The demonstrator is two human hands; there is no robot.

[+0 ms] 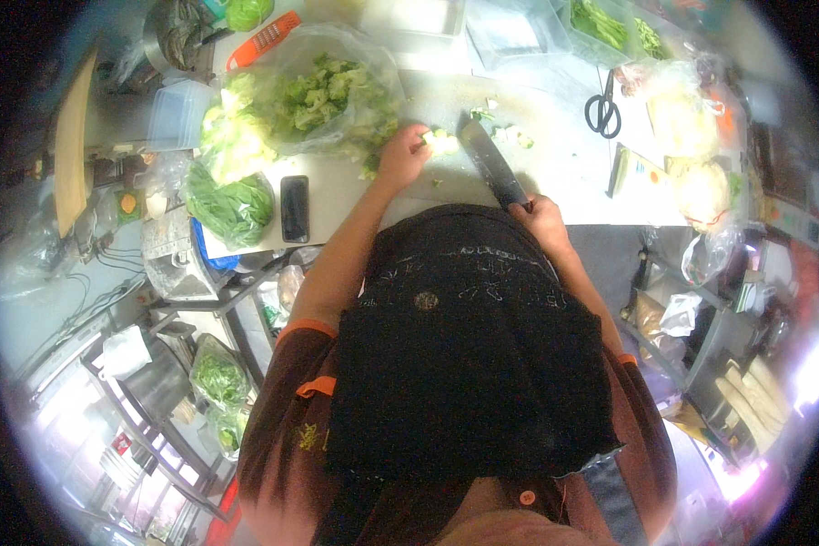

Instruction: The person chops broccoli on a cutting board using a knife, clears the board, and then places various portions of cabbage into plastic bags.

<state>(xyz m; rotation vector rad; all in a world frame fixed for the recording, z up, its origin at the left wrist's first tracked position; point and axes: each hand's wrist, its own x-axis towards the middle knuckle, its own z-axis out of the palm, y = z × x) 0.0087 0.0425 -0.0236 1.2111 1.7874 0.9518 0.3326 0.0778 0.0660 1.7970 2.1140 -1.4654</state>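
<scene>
My left hand (407, 155) pinches a small pale green piece of vegetable, which looks like a cauliflower or broccoli floret (439, 142), over the cutting board (450, 179). In my right hand (540, 220) is the handle of a cleaver-like kitchen knife (493, 164); its blade points away from me, just right of the floret. Cut vegetable pieces (515, 136) lie beyond and right of the blade. Left of my left hand, an open clear plastic bag (375, 61) holds many green florets (321, 92).
Left of the board are bagged leafy greens (231, 208), a phone (295, 209) and an orange grater (265, 39). Black-handled scissors (602, 115) lie to the right, near bagged vegetables (686, 123). Clear plastic bins (519, 31) line the far side.
</scene>
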